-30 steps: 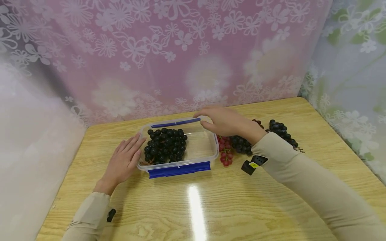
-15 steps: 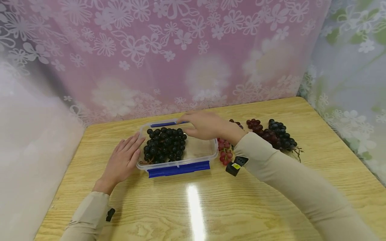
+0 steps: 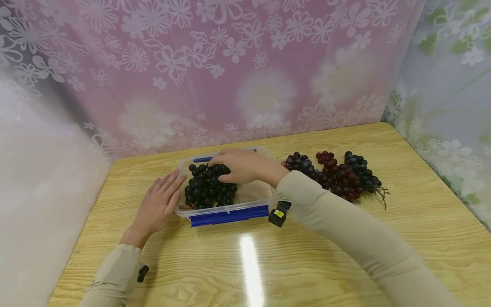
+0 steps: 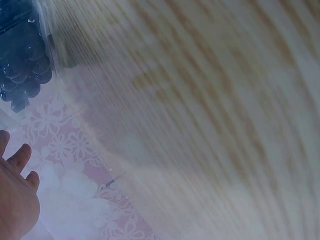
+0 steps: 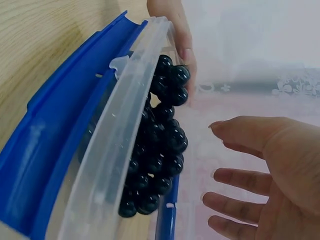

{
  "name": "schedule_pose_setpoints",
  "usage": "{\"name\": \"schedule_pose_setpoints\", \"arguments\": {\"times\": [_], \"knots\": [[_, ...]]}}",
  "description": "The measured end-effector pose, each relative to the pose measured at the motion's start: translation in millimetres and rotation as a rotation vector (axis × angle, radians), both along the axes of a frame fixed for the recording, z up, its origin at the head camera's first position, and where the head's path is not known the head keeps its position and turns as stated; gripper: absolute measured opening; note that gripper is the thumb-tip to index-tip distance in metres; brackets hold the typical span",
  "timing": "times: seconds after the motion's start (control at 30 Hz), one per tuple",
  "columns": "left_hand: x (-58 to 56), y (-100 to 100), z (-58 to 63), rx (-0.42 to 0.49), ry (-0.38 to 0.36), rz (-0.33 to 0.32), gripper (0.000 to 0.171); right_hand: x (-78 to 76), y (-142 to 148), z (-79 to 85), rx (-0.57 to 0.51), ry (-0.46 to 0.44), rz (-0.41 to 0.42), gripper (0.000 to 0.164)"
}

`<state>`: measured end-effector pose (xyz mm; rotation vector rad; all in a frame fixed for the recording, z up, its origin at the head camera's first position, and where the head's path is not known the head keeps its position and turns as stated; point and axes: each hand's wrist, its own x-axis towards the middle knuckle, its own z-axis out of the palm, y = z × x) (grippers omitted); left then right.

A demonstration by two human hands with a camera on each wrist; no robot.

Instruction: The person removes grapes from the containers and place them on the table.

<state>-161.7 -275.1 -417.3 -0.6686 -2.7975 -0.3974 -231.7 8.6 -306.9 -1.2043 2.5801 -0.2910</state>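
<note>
A clear plastic container (image 3: 249, 204) with blue clip flaps stands on the table, and a bunch of black grapes (image 3: 207, 187) lies in its left part. My left hand (image 3: 157, 204) rests its straight fingers along the container's left end. Over the right edge of the bunch hovers my right hand (image 3: 245, 165), thumb and fingers spread. In the right wrist view, a gap shows between those fingers (image 5: 235, 210) and the grapes (image 5: 160, 145). The left wrist view catches part of the left hand (image 4: 17, 190) and some grapes (image 4: 25, 65) at its left edge.
Right of the container lie more grapes: a dark purple bunch (image 3: 303, 164), a deep red bunch (image 3: 341, 179) and a black bunch (image 3: 360, 170) with bare stems. The right forearm covers part of them. A floral curtain (image 3: 245, 76) hangs behind the wooden table (image 3: 192, 264).
My right hand has moved left from the container's right end to above the black grapes. More grapes at the right have come into view. The left hand has stayed in place.
</note>
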Motion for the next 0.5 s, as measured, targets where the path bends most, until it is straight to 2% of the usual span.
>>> {"name": "schedule_pose_setpoints", "arguments": {"times": [0.33, 0.5], "knots": [[-0.7, -1, -2.0, 0.005, 0.011, 0.002, 0.05, -1.8, -25, -14.8, 0.105, 0.029, -0.007, 0.052], [-1.0, -1, -2.8, 0.01, 0.014, -0.001, 0.05, -3.6, -30, -19.4, 0.116, 0.045, -0.017, 0.051]]}}
